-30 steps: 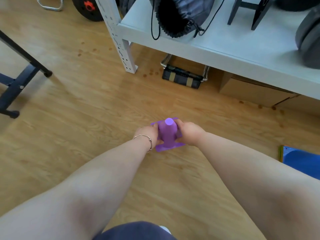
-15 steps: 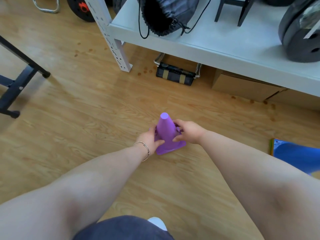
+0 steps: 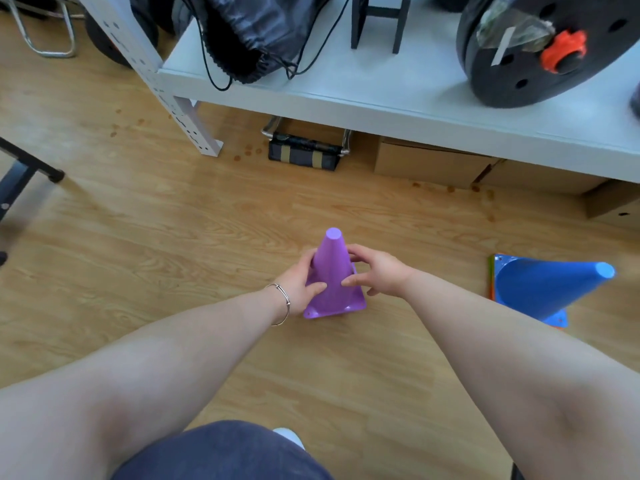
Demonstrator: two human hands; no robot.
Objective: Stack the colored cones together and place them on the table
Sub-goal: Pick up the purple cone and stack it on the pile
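Observation:
A purple cone (image 3: 334,271) stands upright on the wooden floor in the middle of the view. My left hand (image 3: 299,282) holds its left side, thumb across the front. My right hand (image 3: 375,271) holds its right side, fingers curled around the body. To the right lies a blue cone (image 3: 547,289) on top of a stack, with green and orange base edges showing under its left side. The white table (image 3: 398,95) runs across the back.
On the table sit a black drawstring bag (image 3: 249,32), a black stand (image 3: 377,19) and a black weight plate (image 3: 540,50). Under it are a dark strapped block (image 3: 304,154) and cardboard boxes (image 3: 426,161). A dark metal frame (image 3: 20,168) stands at the left.
The view has tilted up and the purple cone now shows from the side, not from above. Both hands have shifted from its base up onto its body. The blue cone stack came into view.

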